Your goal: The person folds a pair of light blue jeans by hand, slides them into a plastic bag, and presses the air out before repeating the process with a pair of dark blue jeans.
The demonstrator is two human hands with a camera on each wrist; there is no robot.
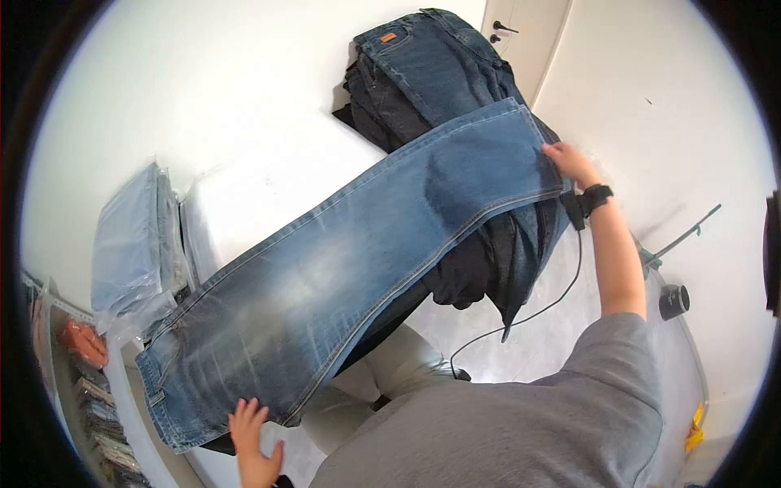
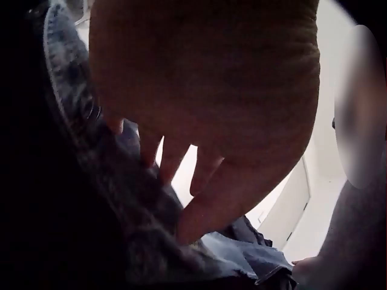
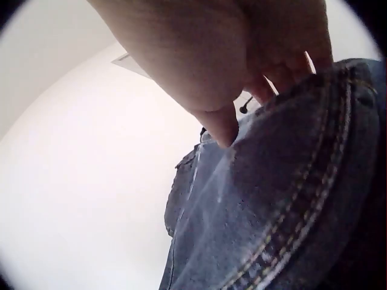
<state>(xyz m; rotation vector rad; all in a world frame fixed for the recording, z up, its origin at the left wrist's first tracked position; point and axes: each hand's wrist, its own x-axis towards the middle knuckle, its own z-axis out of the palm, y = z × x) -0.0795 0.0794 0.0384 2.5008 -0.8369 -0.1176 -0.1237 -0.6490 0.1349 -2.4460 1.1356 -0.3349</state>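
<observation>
Head view: your right arm extends, right hand (image 1: pixel 574 165) pinching the blue jeans (image 1: pixel 325 268) at the hem (image 1: pixel 535 134). Your left hand (image 1: pixel 255 446), fingers spread, is at their near edge, beside the waistband (image 1: pixel 159 400).

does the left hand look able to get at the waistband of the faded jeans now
Probably yes: the left hand is near the waistband, and only bare denim of the jeans shows between them.

My grey short-sleeved shirt (image 1: pixel 496 431) lies at five o'clock, pale trousers (image 1: pixel 399 362) at six. Near three o'clock, my right hand (image 1: pixel 574 165) bears a black wristband (image 1: pixel 598 198) and thin black cable (image 1: pixel 580 250); at seven, my left hand (image 1: pixel 256 449) bears a black strap (image 1: pixel 283 481).
</observation>
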